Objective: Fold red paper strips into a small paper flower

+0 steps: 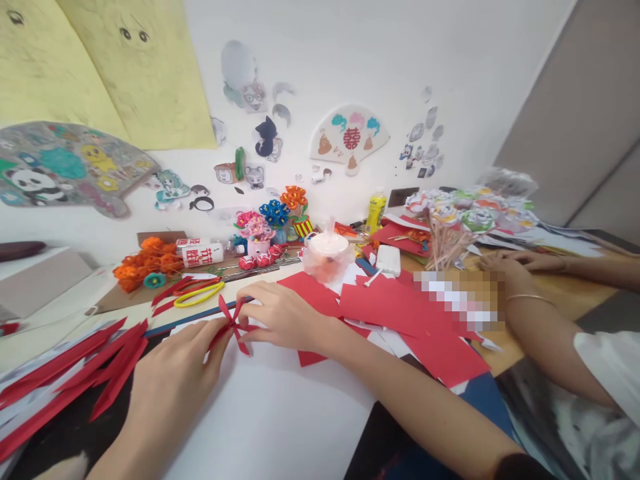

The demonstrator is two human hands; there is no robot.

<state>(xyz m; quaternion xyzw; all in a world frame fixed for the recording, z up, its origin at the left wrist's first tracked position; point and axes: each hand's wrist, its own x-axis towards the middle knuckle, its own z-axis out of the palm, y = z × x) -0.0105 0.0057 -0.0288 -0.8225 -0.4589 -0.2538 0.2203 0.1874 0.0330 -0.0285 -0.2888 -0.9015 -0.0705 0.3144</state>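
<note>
A small red folded-paper piece with several narrow petals, like a paper flower, is held up over the white paper. My left hand pinches it from the left, with the fingertips closed at its lower left side. My right hand grips petals on its right side between thumb and fingers. Folded red paper strips lie left of my left hand. Red paper sheets spread out to the right, partly beneath my right forearm.
Yellow-handled scissors lie behind my hands, near orange craft flowers. A lidded cup and a white power bank stand farther back. At the right are a bunch of paper flowers and another person's arms.
</note>
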